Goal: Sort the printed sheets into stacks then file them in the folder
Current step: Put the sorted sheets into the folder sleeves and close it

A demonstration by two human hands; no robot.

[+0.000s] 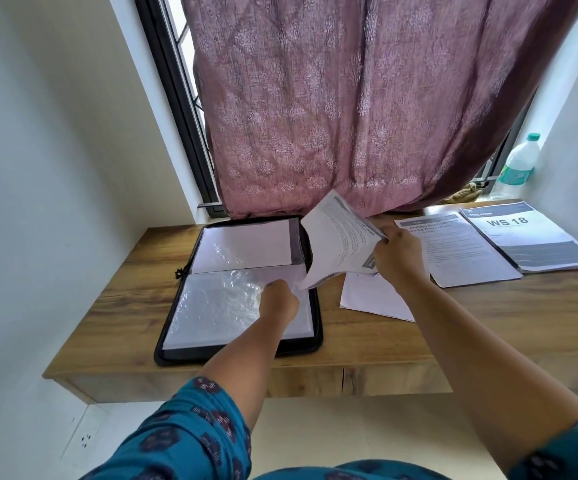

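Head view. Zip folder lies open on the wooden desk, black edging, clear plastic sleeves showing; the upper half already holds a white sheet behind plastic.

Left hand rests on the near sleeve at the folder's right side, fingers curled at the sleeve's edge. It seems to be pinching the plastic open, though the fingertips are hidden under the paper, so I cannot tell for certain.

Right hand, just right of the folder, grips a bundle of printed sheets at its right edge. The bundle is lifted and tilted, its lower corner dipping toward the left hand and the sleeve mouth.

Right of the folder: a loose sheet lies flat on the desk under the right wrist. Farther right, two stacks side by side, the headed stack and the "WS 18" stack.

Judged step: sorting looks done and filing is in hand, this bundle going into the near sleeve. Next move calls for the sleeve held open, the sheets squared, and the corner fed in without buckling.

Writing: "WS 18" reads plainly. The neighbouring heading begins "Changing"; the rest is too blurred. Water bottle by the pink curtain; label unreadable.
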